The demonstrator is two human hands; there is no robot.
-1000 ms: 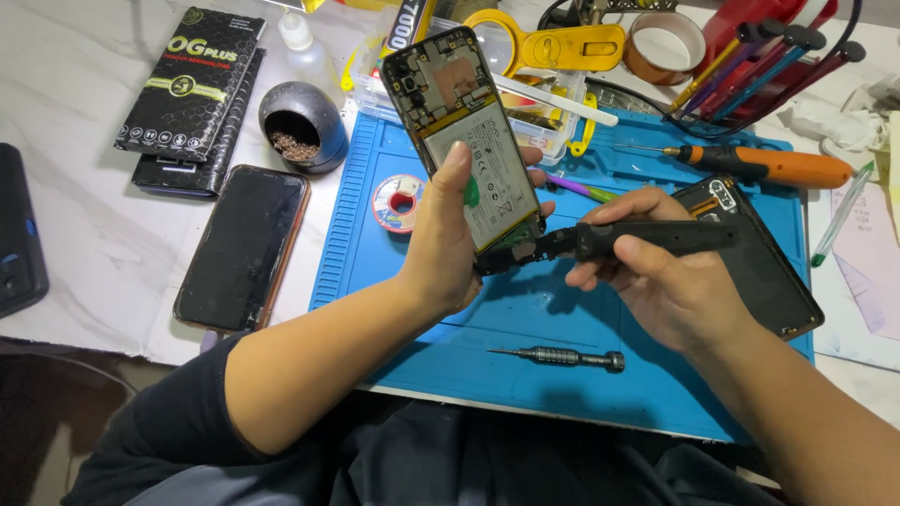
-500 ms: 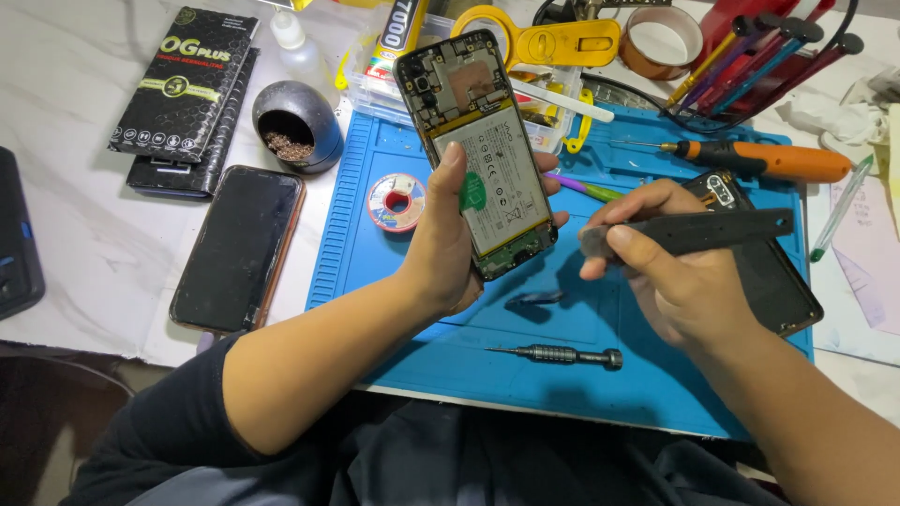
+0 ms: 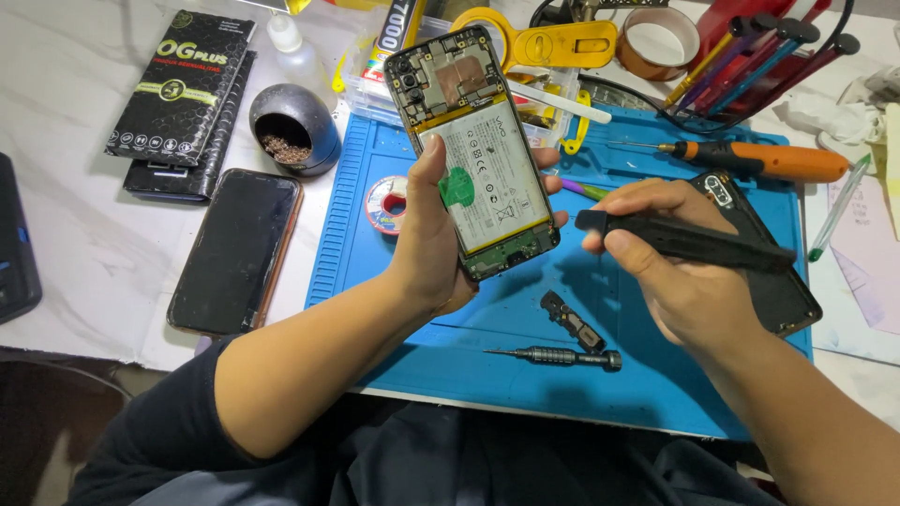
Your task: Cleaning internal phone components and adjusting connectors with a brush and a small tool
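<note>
The opened smartphone [image 3: 478,150], back cover off with battery and circuit board showing, was held tilted above the blue repair mat [image 3: 375,225]. The left hand [image 3: 433,244] had its grip clenched around the phone's lower half, thumb on the battery. Just right of it, the right hand [image 3: 670,267] gripped a black electric screwdriver [image 3: 694,242], tip near the phone's lower corner but apart from it. On the mat below lay a small black bracket [image 3: 572,320] and a metal precision screwdriver [image 3: 558,356]. Another phone [image 3: 234,251] lay face up on the table, left of the mat.
</note>
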